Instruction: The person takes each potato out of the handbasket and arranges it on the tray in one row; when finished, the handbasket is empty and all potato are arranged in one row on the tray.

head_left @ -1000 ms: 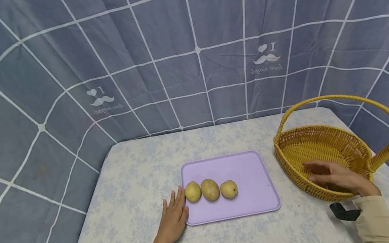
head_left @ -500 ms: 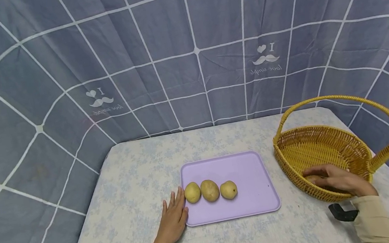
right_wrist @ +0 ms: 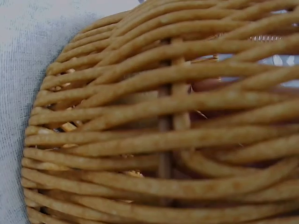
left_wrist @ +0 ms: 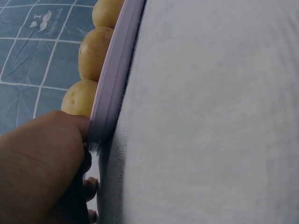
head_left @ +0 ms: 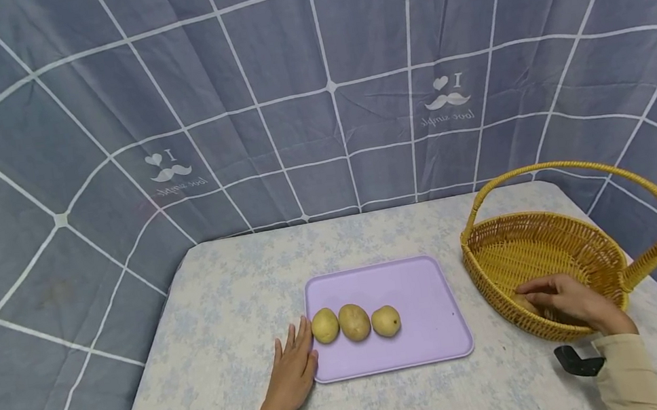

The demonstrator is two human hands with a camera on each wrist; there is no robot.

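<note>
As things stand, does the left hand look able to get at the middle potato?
Probably yes, from above: nothing covers the potato, and the left hand rests at the edge of the tray. Straight across, the leftmost piece blocks the way.

Twice on the gridded blue-grey cloth [head_left: 278, 47] behind the bench [head_left: 239, 277], in white mirror writing: "I" [head_left: 457, 80], a heart [head_left: 440, 83], a moustache [head_left: 447, 101], "love simple" [head_left: 448, 118]. One print [head_left: 171, 173] sits above the bench's far left corner, the other print [head_left: 447, 100] above its far edge, nearer the right corner.
</note>
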